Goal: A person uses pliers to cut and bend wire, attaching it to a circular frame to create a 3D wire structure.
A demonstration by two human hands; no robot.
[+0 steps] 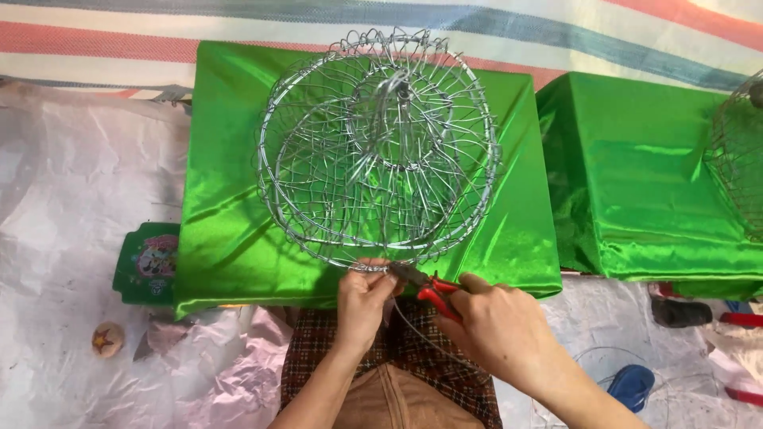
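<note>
A round wire basket frame [380, 143] of silver wire stands tilted on a table covered with shiny green cloth [230, 214]. My left hand [363, 302] pinches the basket's lower rim at the near edge. My right hand [497, 322] grips red-handled pliers [429, 287], whose jaws meet the rim right beside my left fingers. A loose strand of wire [421, 334] hangs from the rim down over my lap.
A second green-covered table [644, 183] stands to the right with another wire basket [739, 159] at its far edge. A small green box [147, 262] and a round ball [106, 338] lie on the plastic-sheeted floor at left. A blue sandal [632, 385] lies at right.
</note>
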